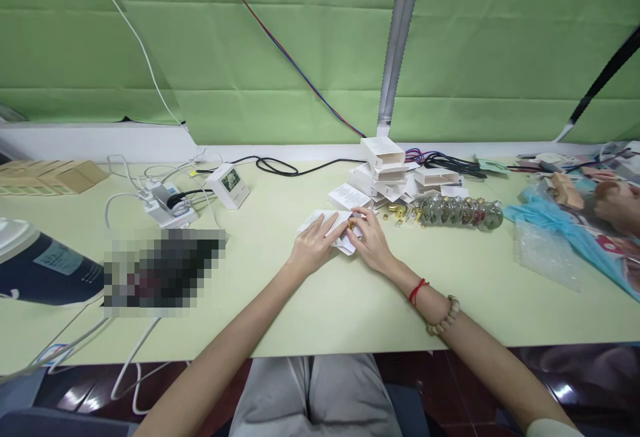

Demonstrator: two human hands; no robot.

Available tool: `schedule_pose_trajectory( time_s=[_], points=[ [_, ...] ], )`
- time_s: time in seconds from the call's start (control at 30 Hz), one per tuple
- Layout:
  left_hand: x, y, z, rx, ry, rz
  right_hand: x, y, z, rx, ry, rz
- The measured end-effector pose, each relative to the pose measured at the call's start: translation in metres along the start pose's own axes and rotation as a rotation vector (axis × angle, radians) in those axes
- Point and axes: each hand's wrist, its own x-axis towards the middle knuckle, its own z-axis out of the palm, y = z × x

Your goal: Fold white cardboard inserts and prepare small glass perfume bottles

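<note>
My left hand (311,248) lies with its fingers stretched out over white folded paper or card (345,245) on the table. Its index finger reaches toward a small gold-coloured piece (351,225). From the other side, my right hand (374,245) bends its fingers around that piece, thumb and fingertips close together over the card. The piece's exact kind is too small to tell. Just behind my hands sits a flat white box (349,196). Right of my right hand, several small gold pieces (397,211) lie beside a row of clear round ornaments (457,213).
White boxes (383,151) are piled at the back. A clear plastic bag (545,257) and blue plastic (535,207) lie right, near another person's hand (617,207). Leftward are a small display (231,185), a power strip (167,203), a dark cup (45,267) and cardboard boxes (60,177).
</note>
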Motion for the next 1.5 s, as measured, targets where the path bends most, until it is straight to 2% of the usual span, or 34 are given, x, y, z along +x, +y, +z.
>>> schedule_pose_trajectory(
  time_s=[0.17, 0.47, 0.77, 0.9, 0.97, 1.1, 1.23, 1.37, 1.5],
  points=[
    [0.001, 0.001, -0.003, 0.016, 0.001, 0.012, -0.002, 0.002, 0.001, 0.108, -0.063, 0.02],
    [-0.003, -0.009, 0.002, -0.008, -0.015, -0.022, -0.001, 0.002, -0.001, 0.128, -0.074, 0.034],
    [-0.006, -0.02, 0.007, -0.048, -0.039, -0.12, 0.0, 0.006, -0.004, 0.082, -0.018, 0.02],
    [-0.005, -0.027, 0.006, -0.099, -0.035, -0.196, -0.002, 0.005, -0.005, 0.065, -0.071, -0.006],
    [-0.003, -0.026, 0.002, -0.131, -0.039, -0.148, -0.002, 0.004, -0.005, 0.051, -0.122, -0.034],
    [0.004, -0.012, -0.009, -0.179, -0.084, 0.05, -0.003, 0.002, -0.006, 0.055, -0.225, -0.086],
    [0.006, 0.0, -0.014, -0.207, -0.153, 0.105, -0.004, 0.001, -0.005, 0.059, -0.33, -0.118],
    [0.005, 0.001, -0.01, -0.231, -0.192, 0.057, -0.005, 0.001, 0.0, 0.077, -0.287, -0.084],
    [0.006, -0.001, -0.008, -0.269, -0.213, 0.058, -0.007, 0.002, 0.009, 0.091, -0.161, 0.056]
  ],
)
